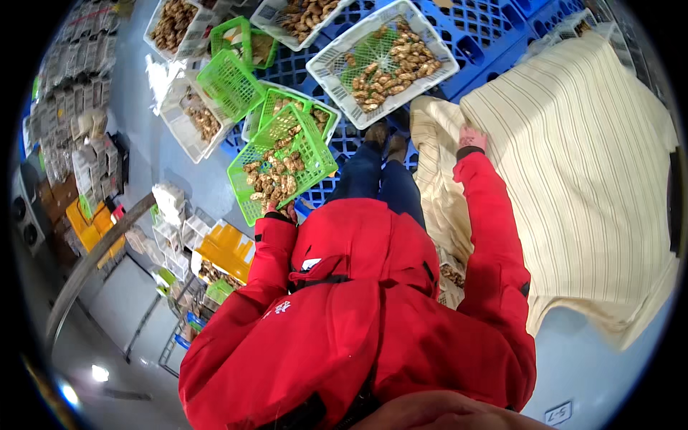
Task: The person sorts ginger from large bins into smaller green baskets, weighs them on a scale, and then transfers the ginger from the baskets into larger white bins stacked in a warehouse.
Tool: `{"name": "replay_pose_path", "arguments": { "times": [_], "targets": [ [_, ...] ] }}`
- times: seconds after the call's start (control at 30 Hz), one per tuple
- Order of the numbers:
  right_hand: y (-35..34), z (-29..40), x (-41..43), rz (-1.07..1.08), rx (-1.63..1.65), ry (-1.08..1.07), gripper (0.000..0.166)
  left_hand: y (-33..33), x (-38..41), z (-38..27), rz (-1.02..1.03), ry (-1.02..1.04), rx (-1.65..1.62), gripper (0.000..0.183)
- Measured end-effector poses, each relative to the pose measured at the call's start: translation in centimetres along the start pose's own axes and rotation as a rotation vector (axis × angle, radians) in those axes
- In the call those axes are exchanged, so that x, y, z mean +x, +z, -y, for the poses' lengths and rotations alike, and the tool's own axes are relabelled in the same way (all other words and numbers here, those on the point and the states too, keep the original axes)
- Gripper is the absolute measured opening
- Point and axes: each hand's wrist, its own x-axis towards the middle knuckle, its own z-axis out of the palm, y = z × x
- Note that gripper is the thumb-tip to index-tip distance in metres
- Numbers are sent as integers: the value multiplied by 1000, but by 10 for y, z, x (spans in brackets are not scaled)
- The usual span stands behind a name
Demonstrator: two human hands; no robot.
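Note:
My left hand (283, 210) grips the near rim of a green plastic basket (317, 145), which is tilted and holds knobbly brown roots or tubers (273, 183). Its fingers are partly hidden by the sleeve and the rim. My right hand (473, 138) holds a fold of a cream striped cloth (575, 177) spread over a bulky stack at the right. More cloth hangs down beside my legs. Between the hands and further forward, a white plastic crate (344, 110) holds more of the brown pieces on a green mesh liner.
Blue plastic pallets (486, 24) lie underfoot. At the left are another green basket (231, 86) and a white crate (188, 142) with brown pieces. Yellow crates (226, 250) and stacked white containers stand further left, near a curved pole (99, 252).

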Motion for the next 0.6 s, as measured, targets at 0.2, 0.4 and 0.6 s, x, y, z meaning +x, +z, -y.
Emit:
{"name": "replay_pose_path", "arguments": {
  "times": [0.2,0.4,0.6],
  "targets": [
    [-36,10,-28,407,-150,-185,15,-16,5,6,226,48,-216,35],
    [-132,-71,-206,-266,402,-286,9,28,-36,16,-165,942,1956,34],
    [-127,-360,-513,-1017,1169,656,29,74,-95,18,-226,1318,2460,33]
  ]
}}
